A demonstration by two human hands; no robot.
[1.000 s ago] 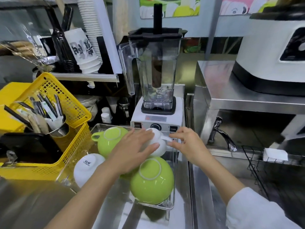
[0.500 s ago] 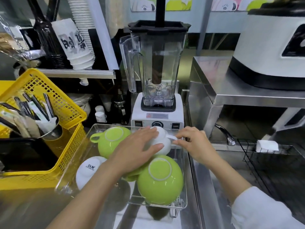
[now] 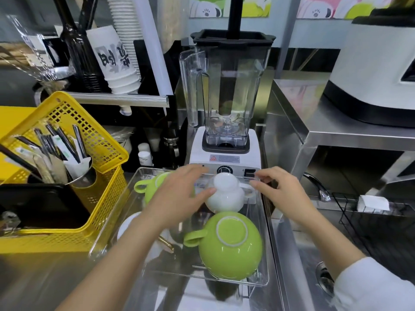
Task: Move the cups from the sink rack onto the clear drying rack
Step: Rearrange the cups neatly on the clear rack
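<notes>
The clear drying rack (image 3: 265, 250) sits on the steel counter in front of me. Several cups stand upside down in it: a white cup (image 3: 224, 194) at the back right, a green cup (image 3: 146, 187) at the back left, a large green cup (image 3: 231, 245) at the front right. Another white cup (image 3: 126, 225) at the front left is mostly hidden by my left arm. My left hand (image 3: 177, 196) lies spread over the rack, its thumb against the back white cup's left side. My right hand (image 3: 278, 189) hovers just right of that cup's handle, fingers loosely curled, holding nothing.
A blender (image 3: 226, 108) stands right behind the rack. A yellow basket (image 3: 105, 187) with utensils is at the left. To the right lie the sink with a faucet (image 3: 316, 185) and the black wire sink rack (image 3: 359, 223) holding a white pad (image 3: 372, 203).
The back white cup has settled upside down in the rack. My right fingers have come off its handle. My left hand has slid off the cup's top to its left side.
</notes>
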